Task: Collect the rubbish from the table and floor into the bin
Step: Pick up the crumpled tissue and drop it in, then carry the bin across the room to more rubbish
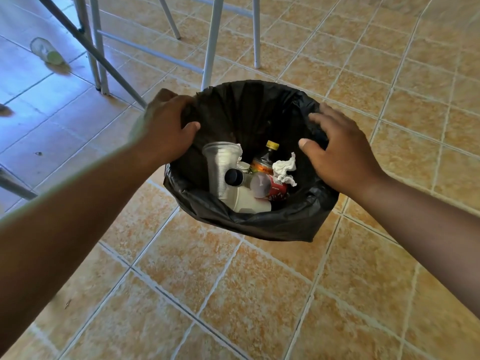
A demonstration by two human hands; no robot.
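A: Black liner (259, 224) all round the bin at frame centre; inside it a clear ribbed cup (220, 167), a white crumpled tissue (285, 168), and a red can (272, 189).

B: Yellow cap on the dark bottle (271, 149). The floor (233, 294) shows mottled orange-tan tiles with pale grout, tinted blue at upper left, where a clear cup (46, 51) holds something green.

A: Pale grey-white furniture legs (213, 42) up top.

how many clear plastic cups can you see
2. One clear plastic cup lies inside the bin, at its left among the rubbish. Another lies on the floor at far left, beyond the table legs. More may be buried in the bin.
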